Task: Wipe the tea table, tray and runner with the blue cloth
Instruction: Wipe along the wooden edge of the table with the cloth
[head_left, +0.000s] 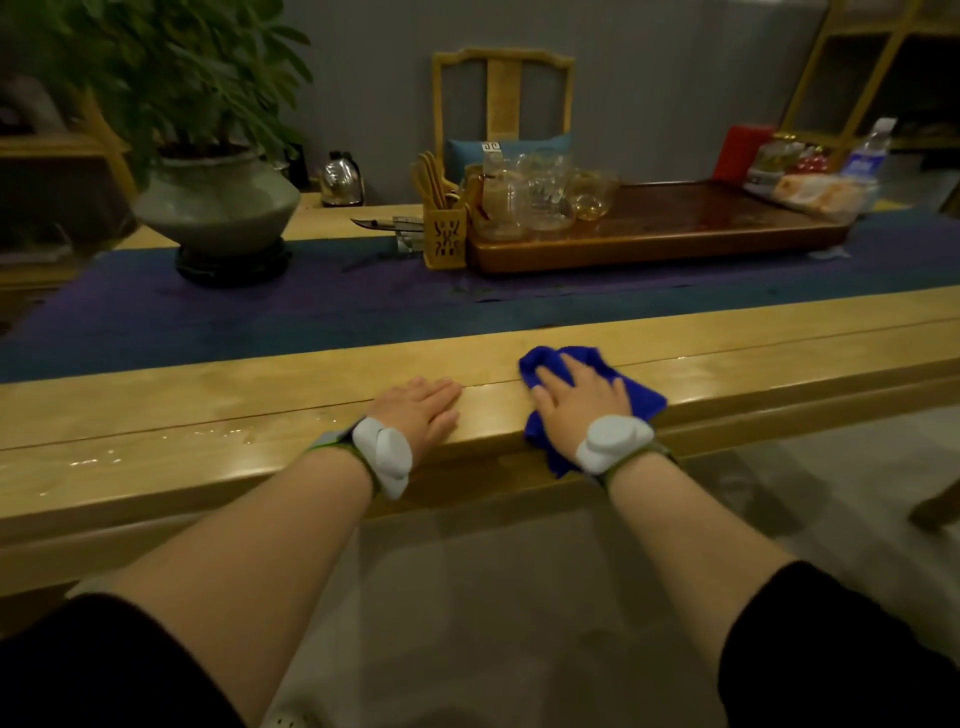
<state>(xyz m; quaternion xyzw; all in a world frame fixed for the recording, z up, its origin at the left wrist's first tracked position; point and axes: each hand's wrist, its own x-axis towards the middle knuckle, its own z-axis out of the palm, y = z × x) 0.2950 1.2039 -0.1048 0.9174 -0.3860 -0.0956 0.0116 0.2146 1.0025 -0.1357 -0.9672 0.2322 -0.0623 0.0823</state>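
The light wooden tea table (208, 415) runs across the view, with wet streaks near its front edge. My right hand (579, 402) presses flat on the crumpled blue cloth (644, 397) at the table's near edge; part of the cloth hangs over the edge. My left hand (421, 410) rests flat on the bare wood to the left of the cloth. A dark blue runner (260, 306) lies along the table's middle. On it, at the back right, sits the dark wooden tray (701, 234).
Glass cups and pitchers (540, 195) crowd the tray's left end. A yellow utensil holder (444, 236) stands beside it. A potted plant (215, 208) sits on the runner at left. Snack packets and a water bottle (867, 150) are at far right. A chair (501, 98) stands behind.
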